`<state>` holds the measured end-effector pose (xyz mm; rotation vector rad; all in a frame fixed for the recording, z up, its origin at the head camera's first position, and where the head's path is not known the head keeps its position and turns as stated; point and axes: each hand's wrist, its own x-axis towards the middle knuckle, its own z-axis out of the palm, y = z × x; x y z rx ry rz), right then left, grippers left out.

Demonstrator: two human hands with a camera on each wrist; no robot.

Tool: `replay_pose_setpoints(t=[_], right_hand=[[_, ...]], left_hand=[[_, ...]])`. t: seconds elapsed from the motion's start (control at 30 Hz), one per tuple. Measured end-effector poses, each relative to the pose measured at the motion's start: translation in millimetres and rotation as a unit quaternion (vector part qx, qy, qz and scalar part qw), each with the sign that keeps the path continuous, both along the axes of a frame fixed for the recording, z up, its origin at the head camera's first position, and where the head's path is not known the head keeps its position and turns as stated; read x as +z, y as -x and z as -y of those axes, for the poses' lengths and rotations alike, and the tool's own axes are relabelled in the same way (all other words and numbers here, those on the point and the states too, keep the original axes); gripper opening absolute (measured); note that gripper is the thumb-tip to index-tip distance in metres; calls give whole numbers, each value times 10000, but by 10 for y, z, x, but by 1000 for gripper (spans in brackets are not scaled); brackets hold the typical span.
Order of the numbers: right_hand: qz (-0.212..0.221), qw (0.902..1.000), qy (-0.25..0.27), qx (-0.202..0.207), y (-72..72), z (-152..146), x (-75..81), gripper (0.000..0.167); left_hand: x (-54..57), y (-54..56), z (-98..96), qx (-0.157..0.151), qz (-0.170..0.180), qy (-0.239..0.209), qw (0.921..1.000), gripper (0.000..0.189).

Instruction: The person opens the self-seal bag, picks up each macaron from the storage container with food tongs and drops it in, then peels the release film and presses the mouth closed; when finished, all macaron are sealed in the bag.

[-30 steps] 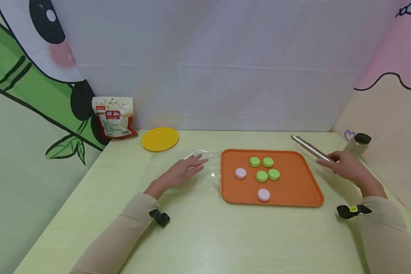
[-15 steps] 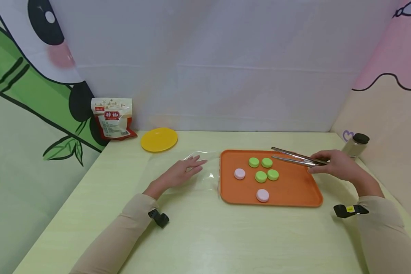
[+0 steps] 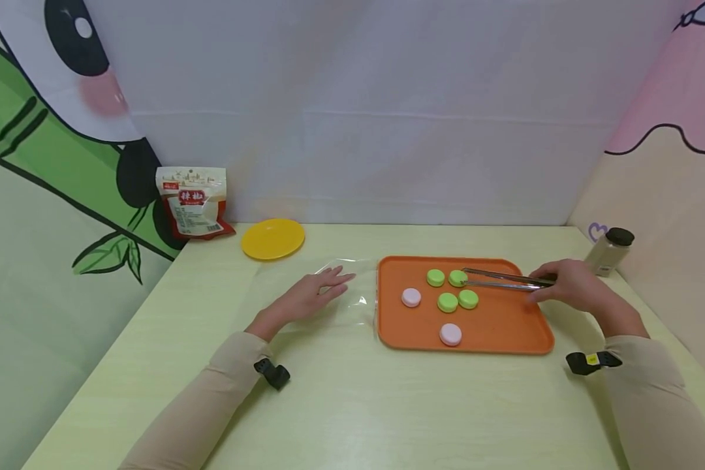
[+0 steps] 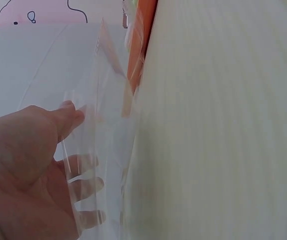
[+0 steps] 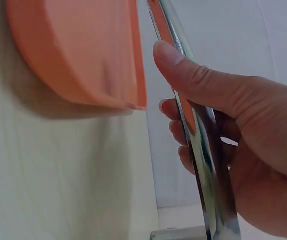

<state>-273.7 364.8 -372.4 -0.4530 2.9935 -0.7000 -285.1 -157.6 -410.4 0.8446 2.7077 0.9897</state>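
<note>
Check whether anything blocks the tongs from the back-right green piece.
Nothing visible does: the tongs, in the right hand, extend over the orange tray, tips at the back-right green piece. Contact is unclear.

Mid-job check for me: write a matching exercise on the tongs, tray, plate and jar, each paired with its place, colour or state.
Things:
1. tongs
2. tray
3. plate
4. jar

Descriptions:
A. yellow, nothing on it
B. held in the right grip
C. dark-topped, standing upright
D. orange, beneath the green discs

Pairs: 1-B, 2-D, 3-A, 4-C
</note>
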Motion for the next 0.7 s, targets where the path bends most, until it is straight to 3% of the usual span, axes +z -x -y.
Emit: replay_pose_setpoints(t=[0.27, 0.57, 0.7], right_hand=[[43, 9998, 93, 152, 15, 45, -57, 56], [122, 9983, 195, 539, 16, -15, -106, 49], [164, 9984, 287, 449, 20, -32, -127, 48]], left_hand=[[20, -19, -1, -56, -17, -87, 9999, 46], [3, -5, 8, -39, 58, -131, 9999, 45], [-11, 9, 11, -25, 97, -138, 9999, 45]])
